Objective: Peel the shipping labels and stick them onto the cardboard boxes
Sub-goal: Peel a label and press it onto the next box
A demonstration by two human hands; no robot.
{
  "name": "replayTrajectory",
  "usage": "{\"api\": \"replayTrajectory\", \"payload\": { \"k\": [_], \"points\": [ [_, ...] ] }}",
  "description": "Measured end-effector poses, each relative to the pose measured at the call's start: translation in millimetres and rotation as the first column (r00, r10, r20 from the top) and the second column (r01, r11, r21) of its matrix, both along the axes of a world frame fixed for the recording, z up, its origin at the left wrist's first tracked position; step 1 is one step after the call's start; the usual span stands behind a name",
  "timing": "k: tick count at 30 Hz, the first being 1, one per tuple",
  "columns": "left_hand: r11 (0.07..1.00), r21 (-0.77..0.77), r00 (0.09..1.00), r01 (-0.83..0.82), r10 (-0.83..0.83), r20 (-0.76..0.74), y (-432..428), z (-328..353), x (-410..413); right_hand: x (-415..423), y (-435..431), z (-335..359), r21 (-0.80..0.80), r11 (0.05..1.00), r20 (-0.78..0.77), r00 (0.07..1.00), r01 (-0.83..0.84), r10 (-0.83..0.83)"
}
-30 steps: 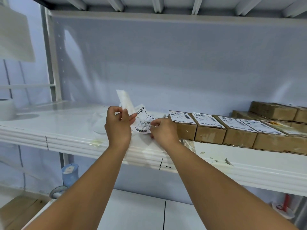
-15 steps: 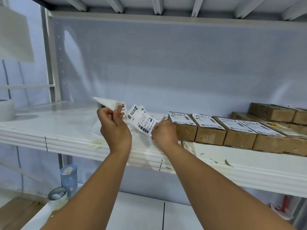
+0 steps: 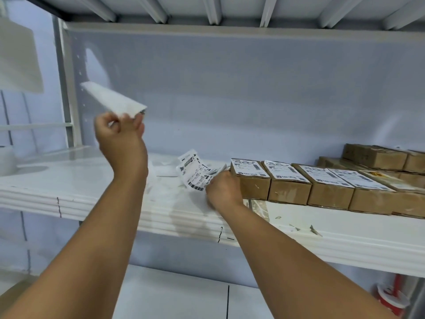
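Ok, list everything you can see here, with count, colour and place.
Shelf: one, white, across the middle.
Labelled boxes: at least four, brown, rowed on the shelf, right.
Further boxes: several, brown, stacked behind that row.
Printed labels: one curled strip, white and black, above the shelf.
Blank sheet: one, white, raised at left.
Cup: one, red and white, bottom right.
Left hand: pinches the blank sheet.
Right hand: grips the printed labels.

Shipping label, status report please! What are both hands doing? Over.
Left hand raised, pinching blank backing sheet. Right hand holding printed shipping label low over shelf, beside first cardboard box. That box already labelled; nothing seen blocking.
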State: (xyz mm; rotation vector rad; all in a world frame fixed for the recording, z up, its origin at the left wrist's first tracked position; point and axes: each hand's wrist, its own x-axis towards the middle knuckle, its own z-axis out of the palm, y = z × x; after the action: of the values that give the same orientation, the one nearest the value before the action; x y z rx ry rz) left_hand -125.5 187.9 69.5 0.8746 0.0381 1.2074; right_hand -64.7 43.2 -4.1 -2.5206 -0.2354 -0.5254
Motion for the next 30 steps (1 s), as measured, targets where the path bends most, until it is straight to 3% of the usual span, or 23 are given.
{"api": "replayTrajectory", "payload": {
  "k": [3, 8, 11, 15, 18, 21, 22, 25, 27, 30],
  "points": [
    [0.966, 0.259, 0.991, 0.014, 0.021, -0.131, -16.1, -6.3, -4.2, -4.1, 0.4, 0.7, -0.005, 1.0, 0.003, 1.0, -0.014, 0.014],
    [0.848, 0.516, 0.959, 0.116, 0.04, -0.281, -41.6, -36.6, -5.0, -15.2, -3.2, 3.8, 0.125, 0.988, 0.103, 0.991, -0.096, 0.083],
    [0.721, 0.685, 0.934, 0.108, 0.162, -0.319, -51.3, -52.7, -4.2, -21.6, -2.7, 1.0, 0.121, 0.974, 0.24, 0.957, -0.193, 0.16],
    [0.559, 0.826, 0.899, 0.071, 0.322, -0.295, -57.2, -68.0, -5.3, -27.7, -4.3, 3.7, 0.299, 0.921, 0.332, 0.932, -0.248, 0.144],
    [0.528, 0.844, 0.881, 0.092, 0.352, -0.317, -61.5, -71.8, -8.8, -37.2, -4.4, 10.4, 0.531, 0.785, 0.298, 0.938, -0.317, 0.177],
    [0.507, 0.859, 0.901, 0.075, 0.334, -0.276, -66.1, -73.7, -15.5, -49.6, -8.3, 13.1, 0.816, 0.489, 0.206, 0.945, -0.309, 0.254],
    [0.499, 0.863, 0.909, 0.08, 0.318, -0.269, -68.8, -74.2, -18.6, -52.3, -10.3, 13.2, 0.842, 0.453, 0.186, 0.947, -0.291, 0.262],
    [0.49, 0.866, 0.923, 0.101, 0.278, -0.265, -79.2, -72.5, -26.2, -57.0, -19.2, 13.2, 0.849, 0.485, 0.127, 0.972, -0.21, 0.198],
    [0.51, 0.854, 0.925, 0.102, 0.268, -0.27, -86.5, -69.8, -29.4, -60.9, -26.9, 14.4, 0.9, 0.388, 0.117, 0.967, -0.199, 0.225],
    [0.583, 0.801, 0.919, 0.136, 0.228, -0.322, -95.5, -64.5, -32.2, -71.6, -42.7, 17.8, 0.961, 0.169, 0.139, 0.909, -0.22, 0.392]
  ]
}}
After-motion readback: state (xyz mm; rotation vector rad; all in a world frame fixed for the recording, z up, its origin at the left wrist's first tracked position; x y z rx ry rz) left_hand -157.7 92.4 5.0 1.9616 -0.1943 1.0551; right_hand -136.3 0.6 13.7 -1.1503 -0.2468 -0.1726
